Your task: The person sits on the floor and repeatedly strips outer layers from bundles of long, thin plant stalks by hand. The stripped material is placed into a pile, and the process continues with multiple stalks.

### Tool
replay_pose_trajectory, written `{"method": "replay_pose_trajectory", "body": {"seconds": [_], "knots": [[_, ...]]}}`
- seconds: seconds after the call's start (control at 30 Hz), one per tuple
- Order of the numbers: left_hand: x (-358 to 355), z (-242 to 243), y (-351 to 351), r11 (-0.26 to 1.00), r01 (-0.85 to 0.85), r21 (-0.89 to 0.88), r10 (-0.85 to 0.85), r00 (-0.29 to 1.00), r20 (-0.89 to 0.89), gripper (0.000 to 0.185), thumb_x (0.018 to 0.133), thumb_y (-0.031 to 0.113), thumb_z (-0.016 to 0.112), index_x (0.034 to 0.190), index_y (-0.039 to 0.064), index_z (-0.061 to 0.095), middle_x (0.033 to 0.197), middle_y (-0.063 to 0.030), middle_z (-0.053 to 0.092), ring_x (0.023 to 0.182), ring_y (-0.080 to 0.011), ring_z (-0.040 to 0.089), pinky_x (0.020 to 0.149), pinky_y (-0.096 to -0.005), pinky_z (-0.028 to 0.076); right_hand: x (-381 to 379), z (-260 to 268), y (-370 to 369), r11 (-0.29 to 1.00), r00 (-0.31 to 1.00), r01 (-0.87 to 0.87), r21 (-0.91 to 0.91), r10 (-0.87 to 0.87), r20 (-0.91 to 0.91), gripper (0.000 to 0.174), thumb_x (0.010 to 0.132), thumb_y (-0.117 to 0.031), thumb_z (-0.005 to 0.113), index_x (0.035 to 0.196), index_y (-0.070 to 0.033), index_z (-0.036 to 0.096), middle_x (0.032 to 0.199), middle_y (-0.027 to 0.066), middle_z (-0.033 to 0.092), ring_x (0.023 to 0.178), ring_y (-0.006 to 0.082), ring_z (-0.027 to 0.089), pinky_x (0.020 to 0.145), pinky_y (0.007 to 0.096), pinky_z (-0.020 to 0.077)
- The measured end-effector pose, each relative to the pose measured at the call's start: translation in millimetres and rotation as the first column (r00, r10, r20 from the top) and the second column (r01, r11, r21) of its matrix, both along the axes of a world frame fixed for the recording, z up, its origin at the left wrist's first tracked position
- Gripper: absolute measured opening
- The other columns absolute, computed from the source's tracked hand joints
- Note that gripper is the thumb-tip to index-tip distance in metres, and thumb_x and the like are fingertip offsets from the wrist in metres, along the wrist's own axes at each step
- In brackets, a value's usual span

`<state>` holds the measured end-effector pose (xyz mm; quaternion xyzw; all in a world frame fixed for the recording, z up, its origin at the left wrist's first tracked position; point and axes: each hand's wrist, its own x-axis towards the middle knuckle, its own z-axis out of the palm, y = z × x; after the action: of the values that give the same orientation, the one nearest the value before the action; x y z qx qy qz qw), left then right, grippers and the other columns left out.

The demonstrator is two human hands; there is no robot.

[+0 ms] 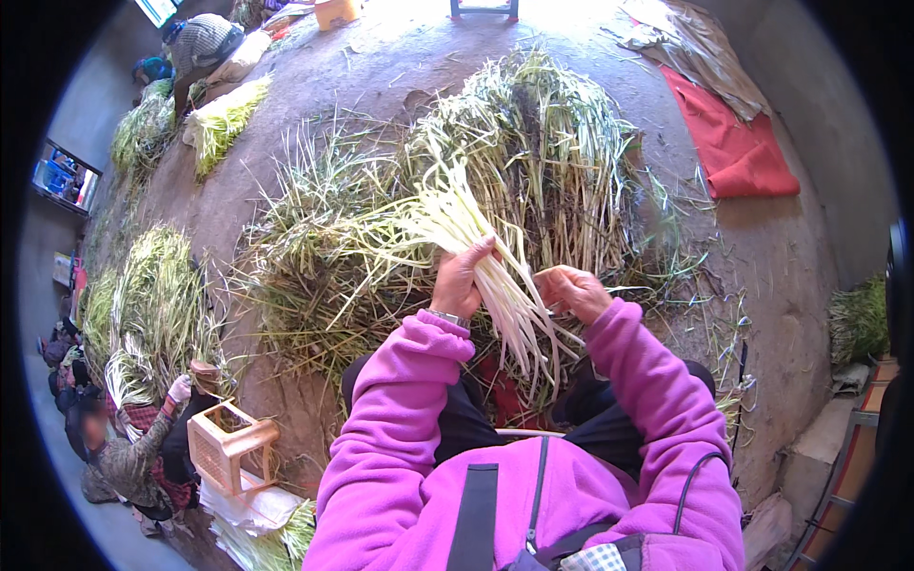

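Note:
My left hand is closed around a bunch of long pale stalks with yellow-green leaves; the white stems point down towards my lap, the leaves up and to the left. Just right of the bunch, my right hand has its fingers curled beside the outer stalks; whether they pinch a stalk cannot be made out. Beyond both hands lies a large heap of leafy stalks with soil on them. A looser tangle of yellowish leaves spreads to the left, partly beneath the held leaves.
At the lower left sits a co-worker near another stalk pile and an upturned plastic stool. Another person bends at the upper left beside a pale yellow bundle. Red cloth lies at the right.

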<state>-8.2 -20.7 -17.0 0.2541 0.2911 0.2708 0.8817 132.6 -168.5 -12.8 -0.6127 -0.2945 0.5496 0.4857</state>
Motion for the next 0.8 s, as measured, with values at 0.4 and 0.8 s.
{"method": "replay_pose_trajectory", "body": {"seconds": [0.4,0.8], "knots": [[-3,11,-5,0.991,0.015,-0.134,-0.015,1.0,-0.003,0.016,0.079,0.009,0.055,0.092,0.001,0.052,0.081,-0.0064,0.054,0.072,-0.0153,0.054,0.066,-0.0288,0.048,-26,3,23,0.98,0.802,0.188,0.064,-0.116,-0.586,0.015,0.085,-0.022,0.05,0.086,-0.007,0.053,0.067,0.0011,0.054,0.053,0.0086,0.051,0.05,0.0212,0.044],[-2,-1,-8,0.998,0.058,-0.021,-0.056,0.995,0.08,0.021,0.077,0.003,0.054,0.097,0.003,0.051,0.082,-0.0049,0.056,0.069,-0.0141,0.055,0.061,-0.0259,0.047,-38,22,29,0.991,0.783,0.133,-0.023,-0.119,-0.61,0.019,0.083,-0.021,0.054,0.095,-0.007,0.053,0.067,-0.0013,0.052,0.052,0.0064,0.05,0.044,0.0197,0.0407]]}}
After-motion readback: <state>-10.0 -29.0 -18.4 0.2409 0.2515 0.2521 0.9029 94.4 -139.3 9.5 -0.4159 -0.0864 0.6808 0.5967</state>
